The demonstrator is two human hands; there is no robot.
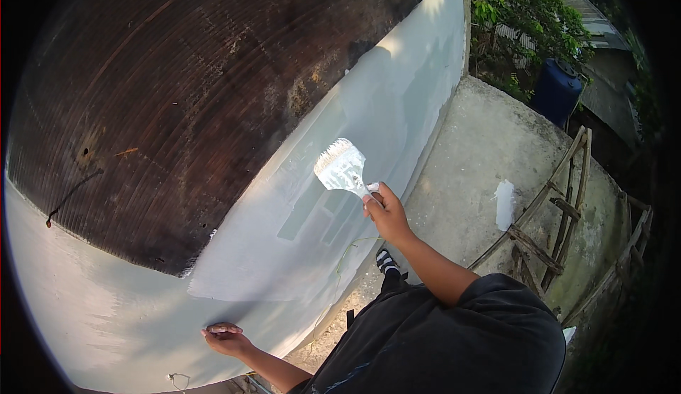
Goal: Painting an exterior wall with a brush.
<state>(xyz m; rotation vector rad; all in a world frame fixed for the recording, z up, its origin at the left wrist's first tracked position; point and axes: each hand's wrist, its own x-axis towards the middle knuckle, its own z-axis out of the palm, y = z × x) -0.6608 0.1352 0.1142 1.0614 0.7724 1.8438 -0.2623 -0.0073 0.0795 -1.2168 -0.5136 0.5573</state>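
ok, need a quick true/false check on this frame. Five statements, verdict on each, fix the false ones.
1. The right hand grips a wide flat paintbrush by its handle. True.
2. The left hand is on that handle too. False: the left hand is well apart from the paintbrush, toward the lower left of the picture.
3. White paint shows on the paintbrush. True.
4. The ladder-like wooden frame is at the left edge of the picture. False: the wooden frame is on the right side.
5. A dark blue drum stands by leafy greenery at upper right. True.
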